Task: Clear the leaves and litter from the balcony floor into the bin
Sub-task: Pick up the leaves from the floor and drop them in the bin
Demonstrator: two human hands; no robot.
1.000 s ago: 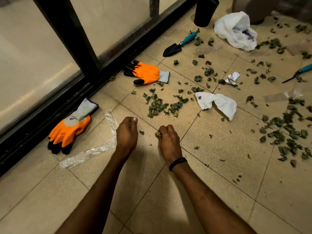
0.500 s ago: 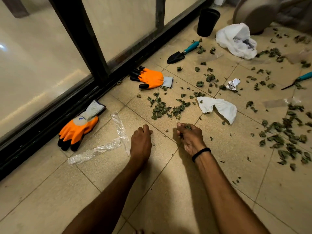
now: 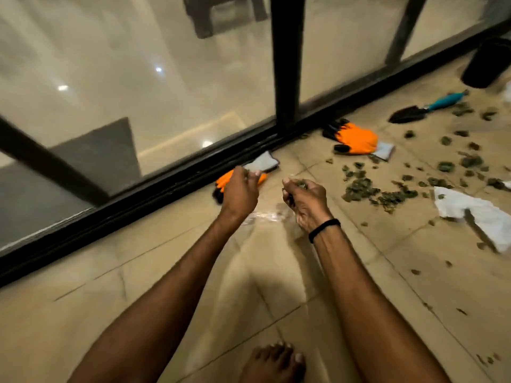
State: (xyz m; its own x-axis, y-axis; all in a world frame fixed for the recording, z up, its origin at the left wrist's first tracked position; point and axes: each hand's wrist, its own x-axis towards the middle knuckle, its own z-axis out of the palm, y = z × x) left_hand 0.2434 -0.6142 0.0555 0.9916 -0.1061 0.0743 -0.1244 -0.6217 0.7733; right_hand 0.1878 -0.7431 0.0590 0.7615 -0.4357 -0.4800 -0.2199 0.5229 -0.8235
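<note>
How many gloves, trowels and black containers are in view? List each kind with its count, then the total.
Orange gloves: 2
Teal-handled trowel: 1
Black container: 1
Total: 4

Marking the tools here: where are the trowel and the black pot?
trowel [image 3: 442,102]: head view, on its teal handle.
black pot [image 3: 486,64]: head view, on its side wall.
</note>
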